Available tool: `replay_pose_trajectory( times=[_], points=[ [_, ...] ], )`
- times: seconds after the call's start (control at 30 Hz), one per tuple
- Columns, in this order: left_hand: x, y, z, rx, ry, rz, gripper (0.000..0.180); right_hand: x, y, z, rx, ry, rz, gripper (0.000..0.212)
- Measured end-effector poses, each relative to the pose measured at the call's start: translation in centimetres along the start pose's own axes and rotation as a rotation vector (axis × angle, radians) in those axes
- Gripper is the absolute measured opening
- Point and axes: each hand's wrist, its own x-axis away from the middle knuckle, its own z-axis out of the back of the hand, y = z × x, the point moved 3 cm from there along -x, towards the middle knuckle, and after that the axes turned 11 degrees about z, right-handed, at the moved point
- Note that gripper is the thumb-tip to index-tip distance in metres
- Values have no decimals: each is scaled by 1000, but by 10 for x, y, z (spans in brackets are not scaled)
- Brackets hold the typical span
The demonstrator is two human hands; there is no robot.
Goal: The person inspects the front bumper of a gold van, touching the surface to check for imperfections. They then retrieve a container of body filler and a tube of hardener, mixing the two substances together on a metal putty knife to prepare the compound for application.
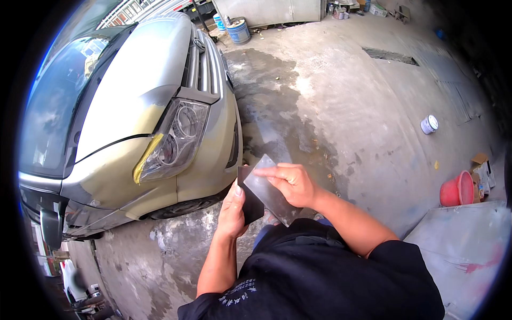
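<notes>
My left hand is closed around a dark brown flat sheet, its thumb lying along the near side. A grey, slightly shiny rectangular sheet overlaps it on the right, tilted with one corner pointing up. My right hand grips this grey sheet, index finger stretched across its upper face and the other fingers curled. Whether either sheet is paper or a stiff plate, I cannot tell. Left of both hands stands a van with sanded, yellowish-beige patches around its clear headlight, which has yellow tape along its edge.
Wet stains mark the concrete floor. A blue bucket stands beyond the van's front, and a white can lies to the right. Nearer are a red basin, a cardboard box and a pale flat panel.
</notes>
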Motion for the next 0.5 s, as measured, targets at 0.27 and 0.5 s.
replay_pose_trajectory(
  times=[0.27,0.5],
  points=[
    [-6,-3,7,-28,45,16,56,21,-4,-10,31,-57,-19,30],
    [3,22,20,-367,-79,176,52,8,1,1,83,-95,31,30]
  ],
)
